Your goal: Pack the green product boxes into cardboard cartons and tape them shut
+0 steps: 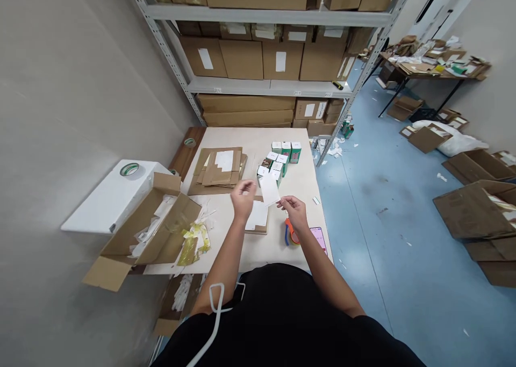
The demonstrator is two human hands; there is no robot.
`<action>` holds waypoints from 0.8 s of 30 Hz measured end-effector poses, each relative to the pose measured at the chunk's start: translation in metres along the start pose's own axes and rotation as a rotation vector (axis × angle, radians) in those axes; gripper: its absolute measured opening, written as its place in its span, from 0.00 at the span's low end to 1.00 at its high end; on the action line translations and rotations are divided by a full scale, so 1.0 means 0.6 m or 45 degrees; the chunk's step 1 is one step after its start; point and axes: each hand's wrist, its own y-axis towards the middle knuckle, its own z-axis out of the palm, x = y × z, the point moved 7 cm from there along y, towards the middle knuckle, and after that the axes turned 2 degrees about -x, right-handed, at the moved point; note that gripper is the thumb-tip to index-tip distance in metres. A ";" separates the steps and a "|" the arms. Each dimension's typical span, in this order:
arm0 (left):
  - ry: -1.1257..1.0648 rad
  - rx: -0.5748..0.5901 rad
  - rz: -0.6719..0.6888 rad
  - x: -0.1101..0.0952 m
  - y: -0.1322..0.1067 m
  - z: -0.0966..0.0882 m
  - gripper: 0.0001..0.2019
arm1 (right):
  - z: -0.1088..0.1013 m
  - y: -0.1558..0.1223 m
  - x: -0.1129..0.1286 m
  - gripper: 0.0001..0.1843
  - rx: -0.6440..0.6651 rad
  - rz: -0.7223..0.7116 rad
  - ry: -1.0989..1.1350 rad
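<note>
My right hand [295, 211] pinches the lower right corner of a white paper slip [269, 189] and holds it tilted above the table. To the left of the slip is my left hand [243, 199], its fingers curled together; whatever they hold, if anything, cannot be made out. Below the slip, a flat cardboard mailer [257, 216] with a white label lies on the table. Small green and white boxes [277, 165] stand in a group just beyond the slip.
Stacked flat cardboard [221, 168] lies at the back left. An orange tape dispenser [292, 232] and a phone [318, 239] are by my right forearm. On the left, an open carton [161, 232] holds white scraps beside yellow tape [194, 244]. Loaded shelving [266, 87] stands behind the table.
</note>
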 end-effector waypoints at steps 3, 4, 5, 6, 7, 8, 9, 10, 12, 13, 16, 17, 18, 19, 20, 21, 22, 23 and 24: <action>0.110 0.503 0.208 -0.041 -0.050 0.055 0.08 | 0.008 0.000 0.009 0.13 0.011 -0.040 0.054; 0.121 0.542 0.242 -0.049 -0.062 0.062 0.07 | 0.011 0.001 0.012 0.13 0.018 -0.050 0.068; 0.123 0.532 0.260 -0.054 -0.070 0.064 0.07 | 0.013 0.001 0.014 0.13 0.024 -0.056 0.076; 0.119 0.503 0.264 -0.056 -0.074 0.065 0.07 | 0.015 0.002 0.015 0.14 0.030 -0.057 0.080; 0.114 0.478 0.262 -0.058 -0.077 0.065 0.07 | 0.017 0.002 0.016 0.14 0.035 -0.057 0.081; 0.108 0.461 0.259 -0.059 -0.078 0.064 0.07 | 0.018 0.002 0.018 0.14 0.041 -0.058 0.079; 0.104 0.453 0.259 -0.059 -0.078 0.065 0.07 | 0.018 0.001 0.019 0.14 0.046 -0.061 0.074; 0.101 0.450 0.259 -0.060 -0.078 0.065 0.07 | 0.018 0.001 0.021 0.14 0.048 -0.067 0.067; 0.094 0.443 0.256 -0.062 -0.076 0.064 0.06 | 0.017 0.000 0.024 0.15 0.051 -0.079 0.049; 0.089 0.441 0.250 -0.063 -0.075 0.064 0.06 | 0.016 0.000 0.025 0.15 0.050 -0.083 0.039; 0.063 0.439 0.206 -0.064 -0.074 0.065 0.06 | 0.014 0.001 0.027 0.15 0.049 -0.077 0.000; 0.051 0.444 0.183 -0.063 -0.074 0.066 0.06 | 0.013 0.001 0.027 0.15 0.047 -0.074 -0.015; 0.038 0.452 0.159 -0.063 -0.074 0.067 0.06 | 0.013 0.002 0.027 0.16 0.043 -0.072 -0.028; 0.023 0.459 0.133 -0.062 -0.074 0.068 0.06 | 0.012 0.002 0.028 0.16 0.038 -0.071 -0.038; 0.008 0.463 0.108 -0.060 -0.074 0.068 0.06 | 0.012 0.002 0.028 0.16 0.032 -0.072 -0.045; -0.008 0.463 0.085 -0.059 -0.075 0.069 0.07 | 0.012 0.002 0.029 0.16 0.025 -0.075 -0.047; -0.023 0.457 0.064 -0.057 -0.075 0.068 0.07 | 0.012 0.002 0.029 0.17 0.024 -0.077 -0.044; -0.033 0.444 0.048 -0.056 -0.074 0.067 0.07 | 0.012 0.002 0.030 0.17 0.026 -0.079 -0.039; -0.038 0.430 0.037 -0.055 -0.074 0.066 0.07 | 0.012 0.001 0.031 0.17 0.032 -0.081 -0.031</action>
